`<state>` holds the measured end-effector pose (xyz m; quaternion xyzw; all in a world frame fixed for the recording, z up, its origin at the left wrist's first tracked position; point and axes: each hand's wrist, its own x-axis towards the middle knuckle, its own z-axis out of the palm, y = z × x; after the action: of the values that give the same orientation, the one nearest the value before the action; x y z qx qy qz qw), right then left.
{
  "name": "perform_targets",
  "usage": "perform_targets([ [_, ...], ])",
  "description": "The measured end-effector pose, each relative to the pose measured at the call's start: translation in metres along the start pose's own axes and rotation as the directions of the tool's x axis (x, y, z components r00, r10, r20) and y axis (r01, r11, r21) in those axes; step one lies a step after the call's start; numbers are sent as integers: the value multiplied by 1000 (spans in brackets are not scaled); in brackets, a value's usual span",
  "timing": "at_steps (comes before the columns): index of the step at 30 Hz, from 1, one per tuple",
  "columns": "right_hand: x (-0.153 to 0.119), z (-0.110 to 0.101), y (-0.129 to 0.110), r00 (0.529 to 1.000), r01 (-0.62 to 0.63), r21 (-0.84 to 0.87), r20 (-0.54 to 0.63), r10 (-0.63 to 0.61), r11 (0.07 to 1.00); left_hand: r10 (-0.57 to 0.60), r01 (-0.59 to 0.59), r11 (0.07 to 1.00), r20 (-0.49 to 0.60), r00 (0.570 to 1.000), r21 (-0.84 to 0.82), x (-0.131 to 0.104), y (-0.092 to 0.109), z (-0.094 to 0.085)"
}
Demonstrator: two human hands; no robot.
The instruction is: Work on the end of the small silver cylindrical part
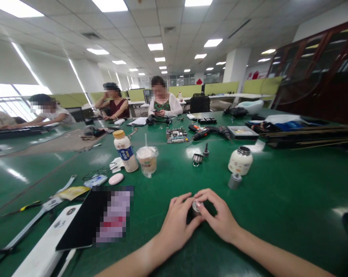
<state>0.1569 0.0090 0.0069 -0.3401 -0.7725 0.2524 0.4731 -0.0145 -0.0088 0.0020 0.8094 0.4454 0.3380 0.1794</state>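
Both hands meet around a small grey metallic cylinder [196, 207] on the green table [266, 223]. My left hand [178, 217] wraps its fingers and thumb round the cylinder's left and near sides. From the right, my right hand [218, 215] holds it too, thumb on its top and fingers curled over the far side. Beyond them stand a cream flask [240, 161] with an open steel neck and a grey cup-like piece [234, 181] in front of it. A small steel strainer-like part [197, 159] and a dark pointed stopper [206, 151] lie farther back.
At the left are a bottle [126, 152], a lidded drink cup [147, 159], a pink oval object [116, 179], a tablet [84, 219] and a white box [47, 246]. A circuit board [176, 135] and power drills [201, 132] lie farther back. Several people sit beyond.
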Motion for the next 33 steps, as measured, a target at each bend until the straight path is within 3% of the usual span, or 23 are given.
perform_targets([
  [5,0,-3,-1,999,-4,-38,-45,3,999,22,-21,999,-6,1000,33,1,0,1],
  [10,8,-17,18,995,-50,-77,-90,43,996,-18,18,999,-8,1000,41,1,-2,3],
  [16,16,-19,42,994,-105,-200,13,110,974,-31,30,999,3,1000,38,3,-3,3],
  [21,15,-17,46,991,-119,-257,24,130,959,13,-12,998,-23,1000,59,3,-5,5],
  [33,8,-20,50,984,-173,-362,-91,150,916,17,-15,997,-28,999,81,2,-5,6],
])
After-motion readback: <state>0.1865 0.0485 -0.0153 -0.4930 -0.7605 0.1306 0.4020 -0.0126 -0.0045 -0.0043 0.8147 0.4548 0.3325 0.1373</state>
